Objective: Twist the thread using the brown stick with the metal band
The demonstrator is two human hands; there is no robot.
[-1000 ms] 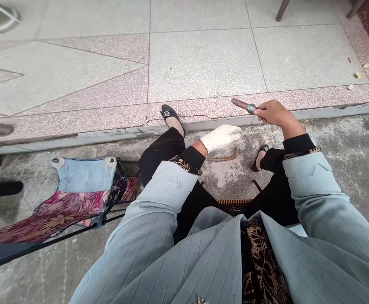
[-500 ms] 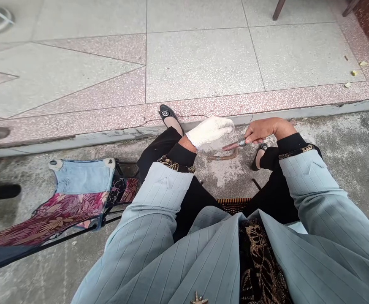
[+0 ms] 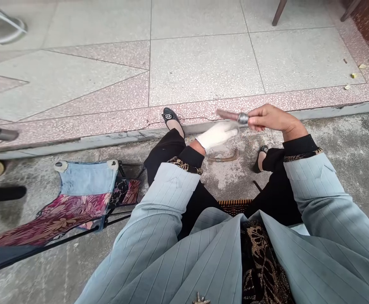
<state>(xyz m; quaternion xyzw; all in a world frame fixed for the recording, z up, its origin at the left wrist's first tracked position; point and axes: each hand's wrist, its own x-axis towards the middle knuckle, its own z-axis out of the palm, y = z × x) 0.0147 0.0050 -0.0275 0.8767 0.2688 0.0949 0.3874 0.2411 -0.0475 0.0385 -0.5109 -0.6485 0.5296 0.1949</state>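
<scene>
My left hand (image 3: pixel 220 134), in a white knit glove, is held above the concrete with its fingers pressed together, slightly blurred. What lies in its pinch is hidden. In my bare right hand (image 3: pixel 270 119) is a short brown stick (image 3: pixel 227 114) with grey metal wire (image 3: pixel 242 118) wound round it; thumb and fingers close at the coil. The stick's free end points left, above the gloved fingers. A faint thin loop, possibly wire, curves near the glove's fingertips. Below the hands, a bent brown stick (image 3: pixel 225 159) lies on the ground between my feet.
A raised terrazzo step (image 3: pixel 203 71) runs across the front; my left shoe (image 3: pixel 171 115) rests on its edge. A folding chair (image 3: pixel 86 181) with patched cloth stands at the left. A metal cylinder (image 3: pixel 4 134) lies on the step. Furniture legs (image 3: pixel 279 12) stand at the back right.
My right hand dipped with the wire-wound stick toward the ground, then rose again and now sits left of its first place. My gloved left hand shifted left, then back right, staying closed.
</scene>
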